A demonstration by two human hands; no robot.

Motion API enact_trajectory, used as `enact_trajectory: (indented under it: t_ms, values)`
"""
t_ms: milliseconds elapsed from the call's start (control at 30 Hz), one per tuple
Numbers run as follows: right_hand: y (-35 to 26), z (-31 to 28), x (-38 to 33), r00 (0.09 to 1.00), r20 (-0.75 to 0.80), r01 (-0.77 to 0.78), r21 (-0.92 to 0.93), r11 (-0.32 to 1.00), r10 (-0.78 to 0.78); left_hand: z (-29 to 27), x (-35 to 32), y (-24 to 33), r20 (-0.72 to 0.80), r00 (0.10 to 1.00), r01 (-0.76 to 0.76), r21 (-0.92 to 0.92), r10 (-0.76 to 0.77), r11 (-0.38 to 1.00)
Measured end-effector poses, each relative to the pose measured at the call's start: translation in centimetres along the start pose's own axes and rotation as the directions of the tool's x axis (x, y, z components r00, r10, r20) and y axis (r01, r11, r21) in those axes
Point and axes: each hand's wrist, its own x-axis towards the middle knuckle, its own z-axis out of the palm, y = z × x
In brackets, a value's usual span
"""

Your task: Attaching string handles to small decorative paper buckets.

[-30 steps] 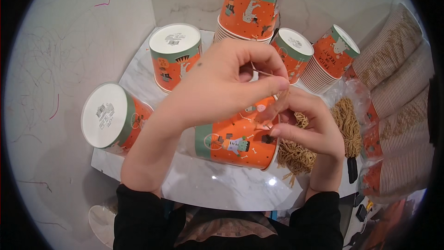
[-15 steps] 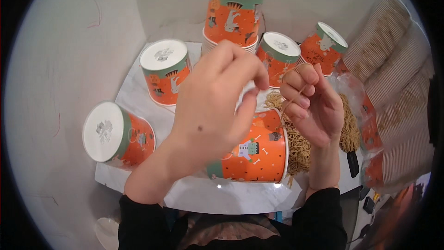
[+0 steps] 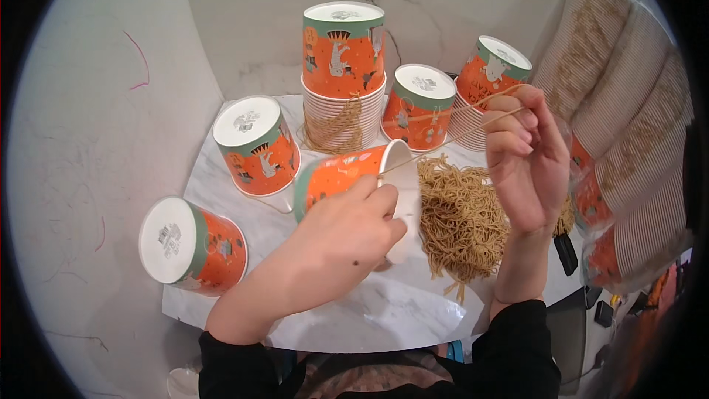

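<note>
My left hand (image 3: 347, 225) is closed on the near side of an orange and green paper bucket (image 3: 340, 177), which lies tilted with its white mouth facing right. Some of the fingers are hidden. A thin tan cord (image 3: 443, 140) stretches from the bucket's rim, beside the left knuckles, up to my right hand (image 3: 528, 155). My right fingers are curled in and pinch the cord's looped end, raised to the right. Beneath and between the hands lies a heap of tan cords (image 3: 465, 222) on the marbled table.
Upturned buckets stand at the left (image 3: 193, 244), left rear (image 3: 255, 144) and back right (image 3: 421, 107). A tall nested stack (image 3: 343, 59) stands behind, cords hanging on it. Bagged stacks (image 3: 635, 177) line the right side. Pale walls (image 3: 88, 140) border the left and back.
My left hand has come down onto the bucket, and the bucket has tipped with its mouth up and shifted left. My right hand has moved right, drawing the cord out long.
</note>
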Motion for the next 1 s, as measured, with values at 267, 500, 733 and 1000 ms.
enact_trajectory:
  t_ms: [267, 500, 733, 1000]
  values:
    - [-6.9, -1.8, 0.0, 0.974, -0.083, 0.201, -0.096, 0.975, -0.209, -5.3, -3.4, -2.9, 0.156, 0.983, -0.024, -0.424, 0.100, 0.905]
    - [-7.5, 1.1, -0.1, 0.656, -0.343, 0.505, -0.463, 0.728, -0.673, -5.9, -4.6, -4.2, 0.205, 0.979, 0.067, -0.324, 0.001, 0.944]
    - [-8.8, 0.1, -1.2, 0.989, 0.127, 0.130, -0.544, 0.829, -0.071, -4.3, -3.7, -5.2, 0.194, 0.973, 0.177, -0.278, -0.125, 0.944]
    - [0.8, 0.9, -0.6, 0.967, -0.158, -0.137, -0.984, -0.116, 0.199, -4.1, -3.0, -5.0, 0.128, 0.982, 0.164, -0.208, -0.139, 0.964]
